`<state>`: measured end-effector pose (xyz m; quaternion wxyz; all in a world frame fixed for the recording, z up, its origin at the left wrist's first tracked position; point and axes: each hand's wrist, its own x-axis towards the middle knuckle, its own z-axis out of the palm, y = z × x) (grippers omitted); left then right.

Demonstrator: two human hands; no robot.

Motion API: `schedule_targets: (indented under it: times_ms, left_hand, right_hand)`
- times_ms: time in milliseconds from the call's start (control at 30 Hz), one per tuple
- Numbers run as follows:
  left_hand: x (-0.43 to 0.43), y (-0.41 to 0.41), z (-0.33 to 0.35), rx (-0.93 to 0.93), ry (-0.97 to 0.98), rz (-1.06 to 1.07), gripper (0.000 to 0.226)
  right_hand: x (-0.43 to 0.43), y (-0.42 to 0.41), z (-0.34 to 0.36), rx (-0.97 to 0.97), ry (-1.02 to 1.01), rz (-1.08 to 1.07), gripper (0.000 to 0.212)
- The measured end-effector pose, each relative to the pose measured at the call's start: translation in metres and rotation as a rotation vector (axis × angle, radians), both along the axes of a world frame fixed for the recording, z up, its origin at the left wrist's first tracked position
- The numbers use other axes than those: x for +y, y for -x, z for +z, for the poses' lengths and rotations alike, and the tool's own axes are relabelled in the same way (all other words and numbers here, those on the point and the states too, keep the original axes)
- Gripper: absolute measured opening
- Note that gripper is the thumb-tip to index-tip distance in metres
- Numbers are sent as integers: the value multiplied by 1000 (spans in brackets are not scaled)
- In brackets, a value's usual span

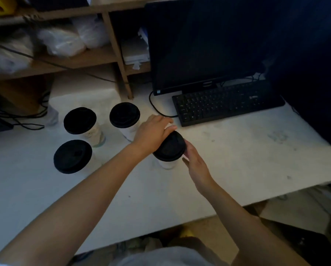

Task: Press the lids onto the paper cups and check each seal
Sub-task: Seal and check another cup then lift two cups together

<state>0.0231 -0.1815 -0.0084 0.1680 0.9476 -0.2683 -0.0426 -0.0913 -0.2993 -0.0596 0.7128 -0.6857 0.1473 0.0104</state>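
A white paper cup (167,163) with a black lid (171,148) stands mid-table. My left hand (152,133) lies over the lid's far-left edge, fingers curled around the rim. My right hand (196,166) touches the cup's right side, just under the lid. Three more white cups stand to the left, each capped with a black lid: one at the back left (79,120), one at the back middle (124,115) and one nearer to me (72,156).
A black keyboard (228,103) and dark monitor (205,41) stand behind on the right, with a cable (155,108) running beside them. Wooden shelves (80,58) hold plastic bags at the back left. The table's front edge (199,217) runs diagonally.
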Motion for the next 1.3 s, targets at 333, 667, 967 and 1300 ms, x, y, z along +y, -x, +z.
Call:
schedule_targets:
  times_ms: [333, 667, 967, 1300]
  left_hand:
    - [-38, 27, -6, -93, -180, 28, 46]
    - [-35, 26, -3, -142, -220, 14, 40]
    - [-33, 24, 4, -41, -364, 258, 60]
    - [-15, 20, -2, -42, -73, 24, 41]
  right_hand:
    - [-35, -21, -42, -13, 155, 566, 84]
    - [-33, -50, -58, -13, 143, 619, 88]
    - [16, -30, -56, -166, 95, -4, 69]
    - [-17, -32, -44, -68, 134, 413, 72]
